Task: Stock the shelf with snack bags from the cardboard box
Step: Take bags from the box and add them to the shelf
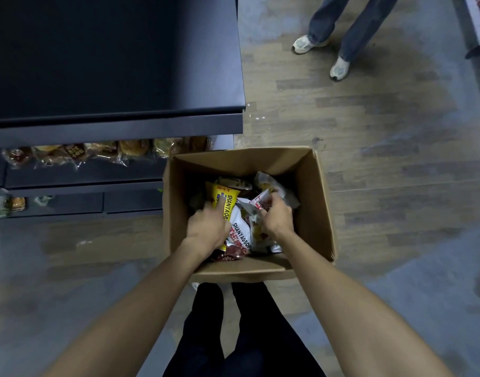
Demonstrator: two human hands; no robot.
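Note:
An open cardboard box (319, 202) stands on the floor in front of me, with several snack bags inside. My left hand (207, 227) reaches into it and lies on a yellow snack bag (224, 195), fingers over its face. My right hand (277, 217) is curled round the top of a white and red snack bag (258, 204) in the middle of the box. More white bags (241, 232) lie between my hands. The dark shelf unit (119, 129) stands to the left of the box.
A lower shelf holds a row of clear bread packets (97, 152), with a few more packets (5, 205) on the shelf below. Another person's legs and pale shoes (339, 68) stand on the wooden floor at upper right. Another rack's corner (475, 31) shows at far right.

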